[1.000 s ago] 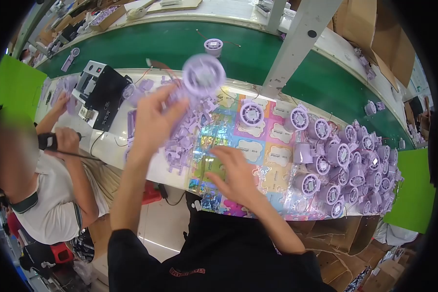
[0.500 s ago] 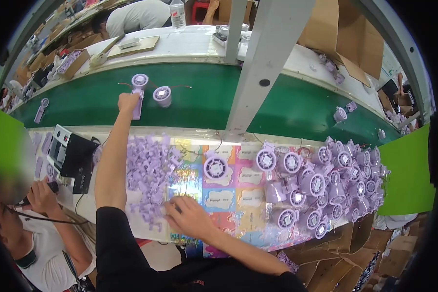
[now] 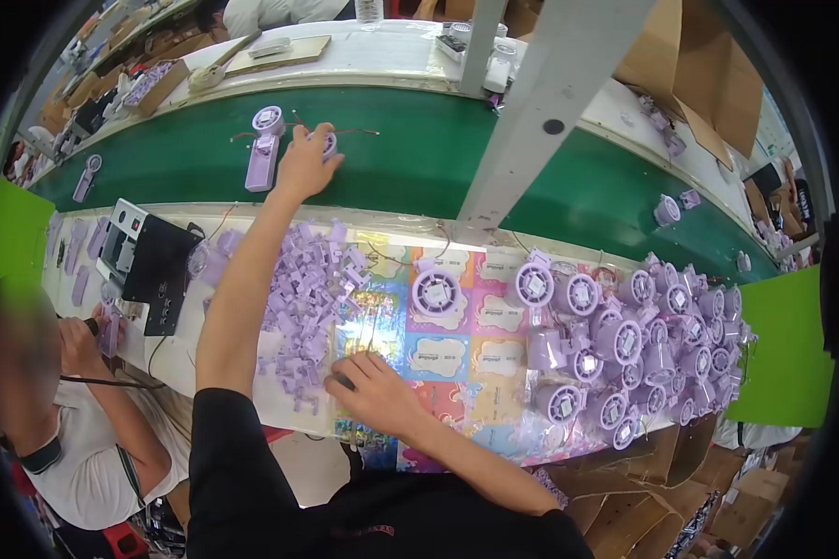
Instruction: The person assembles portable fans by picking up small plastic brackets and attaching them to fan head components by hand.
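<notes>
Along the green belt (image 3: 401,168), covering a lilac housing (image 3: 330,144) with left fingers (image 3: 324,130), grip unclear; on the worktop (image 3: 188,361), resting right fingers (image 3: 358,364) slightly apart at a dark object (image 3: 345,381), beside lilac pieces (image 3: 300,303).

The small parts (image 3: 303,279) in the pile are pale purple, and the round fan pieces (image 3: 618,340) have the same pale purple with white squares in their middle. The belt (image 3: 396,154) is dark green. The mat (image 3: 438,354) shows patches of pink, blue, orange and yellow, with white wavy-edged labels on them, and one shiny rainbow part. The sleeve (image 3: 238,456) is black.
</notes>
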The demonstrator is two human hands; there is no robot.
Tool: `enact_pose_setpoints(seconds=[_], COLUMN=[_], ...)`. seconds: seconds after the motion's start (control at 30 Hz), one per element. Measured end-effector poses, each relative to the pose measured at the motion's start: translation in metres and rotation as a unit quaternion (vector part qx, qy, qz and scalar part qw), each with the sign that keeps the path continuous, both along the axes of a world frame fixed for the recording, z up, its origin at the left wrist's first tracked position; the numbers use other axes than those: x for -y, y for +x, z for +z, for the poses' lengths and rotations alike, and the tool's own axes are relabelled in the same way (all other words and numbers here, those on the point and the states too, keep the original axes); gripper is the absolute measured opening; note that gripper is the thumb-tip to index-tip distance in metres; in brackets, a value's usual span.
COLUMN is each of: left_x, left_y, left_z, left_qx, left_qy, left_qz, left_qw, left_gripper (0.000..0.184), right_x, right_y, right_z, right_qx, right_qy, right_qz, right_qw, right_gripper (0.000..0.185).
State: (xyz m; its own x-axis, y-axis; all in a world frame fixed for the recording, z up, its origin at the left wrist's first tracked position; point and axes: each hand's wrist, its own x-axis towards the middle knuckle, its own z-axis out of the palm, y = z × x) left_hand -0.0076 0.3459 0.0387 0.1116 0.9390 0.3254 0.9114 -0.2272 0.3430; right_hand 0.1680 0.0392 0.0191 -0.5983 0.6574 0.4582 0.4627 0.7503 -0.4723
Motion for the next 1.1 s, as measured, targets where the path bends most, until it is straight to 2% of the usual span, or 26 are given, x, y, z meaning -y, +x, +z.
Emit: enact_pose_setpoints(seconds=[0.1, 0.2, 0.3, 0.4, 0.5, 0.57, 0.67, 0.8, 0.9, 1.0, 1.1], left_x=[0.011, 0.052, 0.109, 0.187, 0.259, 0.293, 0.331, 0.354, 0.359, 0.36, 0.356], left_y=[-0.005, 0.0, 0.002, 0.011, 0.018, 0.024, 0.041, 0.065, 0.075, 0.081, 0.084], left_z=[0.021, 0.057, 0.095, 0.121, 0.113, 0.099, 0.07, 0.051, 0.031, 0.025, 0.025], left_qx=[0.029, 0.091, 0.14, 0.187, 0.184, 0.226, 0.26, 0.218, 0.191, 0.195, 0.172], left_qy=[-0.064, 0.027, 0.116, 0.113, 0.064, 0.003, -0.076, -0.09, -0.106, -0.106, -0.12], left_qz=[0.037, 0.021, -0.048, -0.112, -0.152, -0.195, -0.157, -0.158, -0.151, -0.135, -0.124], left_qw=[0.997, 0.995, 0.982, 0.969, 0.969, 0.954, 0.95, 0.959, 0.964, 0.966, 0.97], left_gripper=[0.055, 0.047, 0.043, 0.048, 0.054, 0.053, 0.057, 0.061, 0.061, 0.058, 0.054], right_x=[0.0, -0.001, 0.003, 0.013, 0.022, 0.028, 0.024, 0.02, 0.023, 0.022, 0.019], right_y=[0.001, 0.008, 0.023, 0.053, 0.085, 0.097, 0.099, 0.103, 0.113, 0.123, 0.124], right_z=[-0.002, 0.008, 0.016, 0.018, 0.023, 0.021, 0.036, 0.019, 0.024, 0.034, 0.033], right_qx=[-0.071, -0.184, -0.194, -0.14, -0.078, -0.059, -0.037, 0.024, 0.02, -0.006, 0.038], right_qy=[-0.037, -0.088, -0.121, -0.046, 0.0, 0.007, -0.014, -0.009, -0.063, -0.05, -0.049], right_qz=[-0.003, -0.033, -0.076, -0.155, -0.259, -0.331, -0.334, -0.35, -0.365, -0.397, -0.413], right_qw=[0.997, 0.978, 0.971, 0.977, 0.963, 0.942, 0.942, 0.936, 0.929, 0.917, 0.909], right_gripper=[0.022, 0.014, 0.013, 0.014, 0.022, 0.026, 0.028, 0.028, 0.026, 0.026, 0.022])
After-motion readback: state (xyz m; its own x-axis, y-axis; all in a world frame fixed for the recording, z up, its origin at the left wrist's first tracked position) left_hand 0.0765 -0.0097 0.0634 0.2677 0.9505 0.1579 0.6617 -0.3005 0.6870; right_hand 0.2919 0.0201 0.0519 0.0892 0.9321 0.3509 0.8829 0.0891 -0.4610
